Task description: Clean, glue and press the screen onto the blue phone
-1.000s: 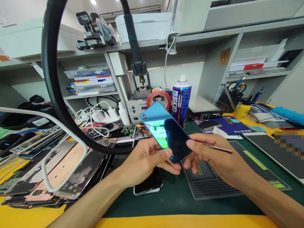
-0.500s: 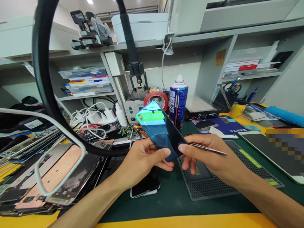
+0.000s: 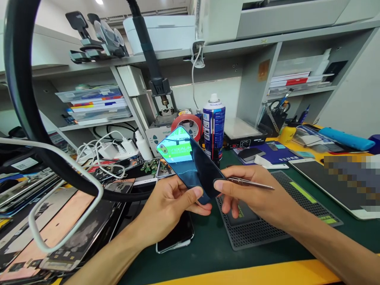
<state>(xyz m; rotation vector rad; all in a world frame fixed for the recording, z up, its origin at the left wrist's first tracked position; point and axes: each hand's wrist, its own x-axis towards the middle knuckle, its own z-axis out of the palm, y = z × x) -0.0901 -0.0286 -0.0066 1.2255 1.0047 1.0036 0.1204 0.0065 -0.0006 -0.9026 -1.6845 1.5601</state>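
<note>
A phone [image 3: 185, 166] with a dark glossy face is held tilted over the work mat, mirroring bright green and white lettering in its upper part. Two small camera circles show near its top left corner. My left hand [image 3: 169, 208] grips the lower left edge, thumb on the face and fingers behind. My right hand [image 3: 252, 190] is closed at the right edge, its thumb against the phone. Slim metal tweezers [image 3: 251, 183] lie along the right index finger, pointing right. Below the left hand, another phone [image 3: 178, 233] lies on the green mat [image 3: 204, 253], partly hidden.
Stacked phone parts [image 3: 65, 225] crowd the left, under a white cable [image 3: 96, 178] and a black ring [image 3: 18, 79]. A grey perforated pad [image 3: 255, 237] lies to the right, beside a tablet [image 3: 323, 186]. Behind stand a blue spray can [image 3: 213, 126] and red tape roll [image 3: 187, 118].
The whole scene has shifted left in view as the camera turned slightly right. Both hands keep hold of the phone in nearly the same pose.
</note>
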